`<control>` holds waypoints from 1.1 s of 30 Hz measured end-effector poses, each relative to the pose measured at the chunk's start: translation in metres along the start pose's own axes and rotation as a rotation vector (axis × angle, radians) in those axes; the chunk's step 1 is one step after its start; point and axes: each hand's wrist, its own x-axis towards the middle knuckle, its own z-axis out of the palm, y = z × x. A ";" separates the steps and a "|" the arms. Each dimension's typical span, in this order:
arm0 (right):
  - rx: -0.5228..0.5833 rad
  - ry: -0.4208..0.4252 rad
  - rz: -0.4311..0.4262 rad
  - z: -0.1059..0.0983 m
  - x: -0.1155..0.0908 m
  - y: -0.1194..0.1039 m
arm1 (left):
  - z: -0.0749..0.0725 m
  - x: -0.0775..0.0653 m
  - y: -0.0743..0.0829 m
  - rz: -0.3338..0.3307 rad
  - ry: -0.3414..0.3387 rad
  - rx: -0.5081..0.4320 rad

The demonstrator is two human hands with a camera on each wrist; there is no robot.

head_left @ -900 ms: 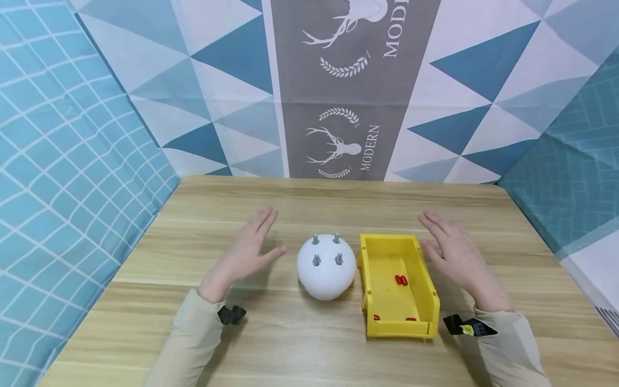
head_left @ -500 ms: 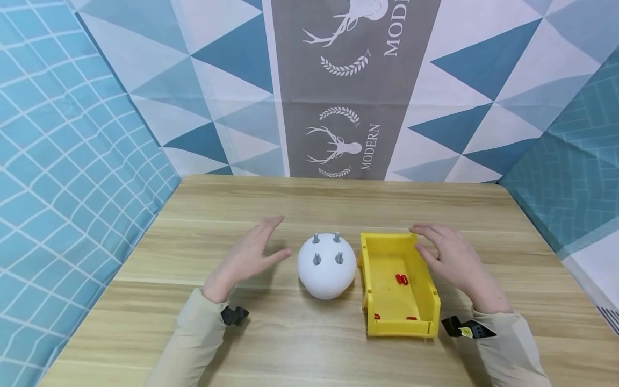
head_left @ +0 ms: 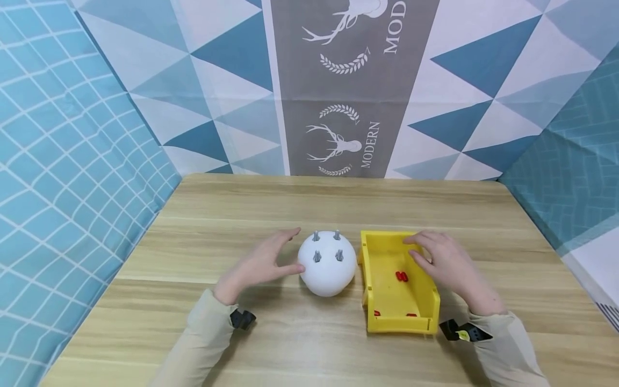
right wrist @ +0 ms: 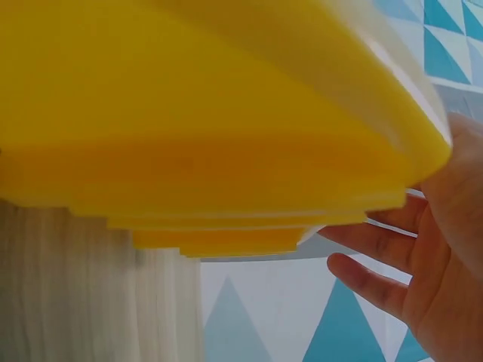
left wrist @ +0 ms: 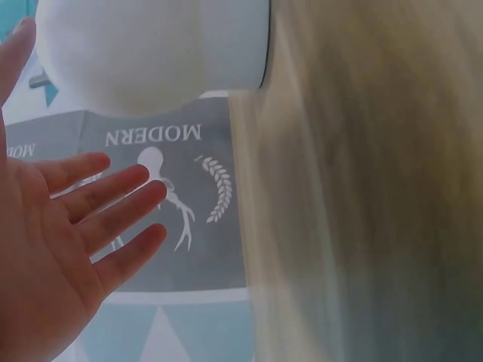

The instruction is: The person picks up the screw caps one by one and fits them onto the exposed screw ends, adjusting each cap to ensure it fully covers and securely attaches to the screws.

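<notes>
A white rounded body (head_left: 326, 275) with several grey metal bolts standing up from its top sits mid-table in the head view. My left hand (head_left: 263, 263) is at its left side, thumb tip overlapping its edge, fingers spread and relaxed. In the left wrist view the palm (left wrist: 45, 256) faces up beside the white body (left wrist: 143, 53). To the right lies a yellow plastic bin (head_left: 387, 324) with a few small red pieces (head_left: 402, 276) in it. My right hand (head_left: 447, 263) reaches over the bin's right wall with loosely bent fingers, holding nothing. The right wrist view shows the bin's outer wall (right wrist: 189, 173) next to that hand.
Both things stand on a wood-grain table (head_left: 290, 344). A patterned cloth backdrop (head_left: 333, 140) rises behind its far edge. Blue checked cloth (head_left: 87, 140) hangs at the left, and teal cloth (head_left: 570, 177) at the right.
My left hand has moved right, up to the white body. My right hand has shifted left over the bin's wall, its fingers bending more. The bin and white body stay put.
</notes>
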 end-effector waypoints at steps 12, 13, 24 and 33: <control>-0.002 -0.072 0.003 0.003 -0.001 -0.006 | 0.012 0.000 0.003 0.054 -0.023 -0.092; -0.004 -0.078 0.002 0.004 -0.001 -0.007 | 0.012 0.000 0.002 0.060 -0.023 -0.099; -0.063 -0.100 -0.075 0.012 0.000 -0.010 | 0.016 0.005 0.006 0.058 -0.052 -0.139; -0.118 -0.118 -0.138 0.019 -0.001 -0.010 | 0.022 0.008 0.006 0.038 -0.065 -0.153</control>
